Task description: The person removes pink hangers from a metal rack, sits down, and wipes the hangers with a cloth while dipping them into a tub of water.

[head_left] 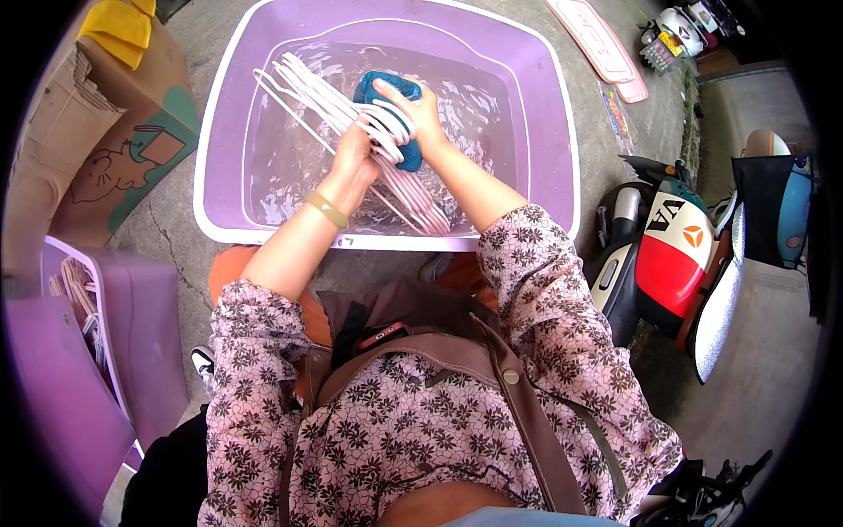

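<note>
Over a big purple tub (pixel 536 132) of water, my left hand (pixel 354 158) is closed round a bundle of pale pink clothes hangers (pixel 303 92), near their hooks. My right hand (pixel 420 112) grips a wet teal cloth (pixel 379 85), pressing it against the hooks from the right side. Part of the cloth shows below the hooks, and the rest is hidden behind the hangers and my fingers. The bundle lies slanted, from upper left to lower right, with its lower end close to the tub's near wall.
A cardboard box (pixel 140 176) with a yellow cloth (pixel 118 33) on top stands at the left. Below it is a purple bin (pixel 145 325) holding more hangers (pixel 77 294). A red and white scooter (pixel 672 263) is parked at the right. A pink lid (pixel 597 39) lies on the concrete floor behind.
</note>
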{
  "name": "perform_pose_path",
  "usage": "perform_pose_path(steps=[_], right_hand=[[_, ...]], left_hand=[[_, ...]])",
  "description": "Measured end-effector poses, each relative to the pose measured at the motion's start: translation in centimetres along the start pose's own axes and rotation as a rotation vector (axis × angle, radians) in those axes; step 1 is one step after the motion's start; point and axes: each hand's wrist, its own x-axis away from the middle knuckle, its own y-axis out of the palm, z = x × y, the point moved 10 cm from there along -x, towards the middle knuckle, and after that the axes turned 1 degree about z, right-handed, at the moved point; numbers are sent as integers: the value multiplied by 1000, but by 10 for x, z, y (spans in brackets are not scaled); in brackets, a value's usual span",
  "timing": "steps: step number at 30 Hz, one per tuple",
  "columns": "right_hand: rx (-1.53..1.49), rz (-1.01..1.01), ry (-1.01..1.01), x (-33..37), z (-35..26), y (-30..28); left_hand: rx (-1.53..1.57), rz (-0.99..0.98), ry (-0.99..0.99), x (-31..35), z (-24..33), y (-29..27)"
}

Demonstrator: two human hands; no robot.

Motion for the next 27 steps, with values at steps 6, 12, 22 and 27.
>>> perform_pose_path(steps=[6,12,22,27], right_hand=[[287,61,-47,-13,10,-7],[244,31,28,-17,30,-17],[956,-474,-69,64,50,-15],[1126,-165,-105,49,36,-29]], left_hand=[[6,187,4,5,-1,-11],[-32,166,-40,11,-2,-2],[305,225,-56,-18,-8,-46],[153,101,22,-14,14,-21]])
